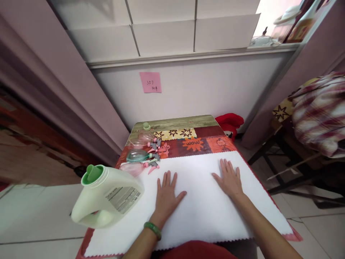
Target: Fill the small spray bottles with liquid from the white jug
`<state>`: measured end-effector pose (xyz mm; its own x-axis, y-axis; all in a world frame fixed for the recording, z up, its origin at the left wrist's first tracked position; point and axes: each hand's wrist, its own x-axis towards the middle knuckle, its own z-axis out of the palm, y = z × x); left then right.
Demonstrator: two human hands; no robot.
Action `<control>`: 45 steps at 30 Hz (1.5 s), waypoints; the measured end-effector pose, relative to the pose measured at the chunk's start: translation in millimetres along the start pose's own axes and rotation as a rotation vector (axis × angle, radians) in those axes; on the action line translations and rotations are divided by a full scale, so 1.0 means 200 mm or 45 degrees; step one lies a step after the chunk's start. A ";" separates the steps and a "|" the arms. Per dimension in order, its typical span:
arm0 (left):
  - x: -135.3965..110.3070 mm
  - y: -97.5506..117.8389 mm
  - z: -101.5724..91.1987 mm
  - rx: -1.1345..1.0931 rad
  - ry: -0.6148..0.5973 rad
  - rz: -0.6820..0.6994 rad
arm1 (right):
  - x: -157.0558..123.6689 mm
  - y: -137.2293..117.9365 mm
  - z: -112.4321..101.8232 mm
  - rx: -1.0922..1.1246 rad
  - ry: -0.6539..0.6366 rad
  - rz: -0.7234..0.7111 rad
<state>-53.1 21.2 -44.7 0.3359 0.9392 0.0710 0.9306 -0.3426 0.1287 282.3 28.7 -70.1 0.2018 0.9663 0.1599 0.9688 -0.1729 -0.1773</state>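
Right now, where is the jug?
In the head view, the jug stands on the cloth, left of the left hand, nearer than the spray bottles.

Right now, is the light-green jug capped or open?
Open: the jug, left of the left hand, shows its green spout uncovered.

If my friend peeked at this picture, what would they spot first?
Probably the big pale green jug at the left of the white cloth. Next, the left hand, with a green bangle on its wrist, and the right hand, both palm-down on the cloth. Then the spray bottles just beyond the jug.
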 end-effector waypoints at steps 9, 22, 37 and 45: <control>0.02 -0.01 -0.03 -0.095 -0.072 -0.028 | -0.02 0.01 0.02 -0.033 -0.155 0.081; -0.09 0.05 -0.03 -0.335 -0.023 -0.037 | -0.22 -0.46 0.03 0.055 -0.253 -0.296; 0.43 0.22 -0.78 -1.250 -0.024 -0.205 | 0.22 -0.92 -0.78 1.868 -0.567 0.161; 0.52 0.29 -0.98 -1.496 0.066 -0.227 | 0.30 -1.04 -1.02 1.997 -0.619 0.113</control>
<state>7.9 94.2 163.9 0.1841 0.9829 -0.0033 0.2516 -0.0438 0.9668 121.9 83.2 175.1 -0.1091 0.9824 -0.1514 -0.1869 -0.1699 -0.9676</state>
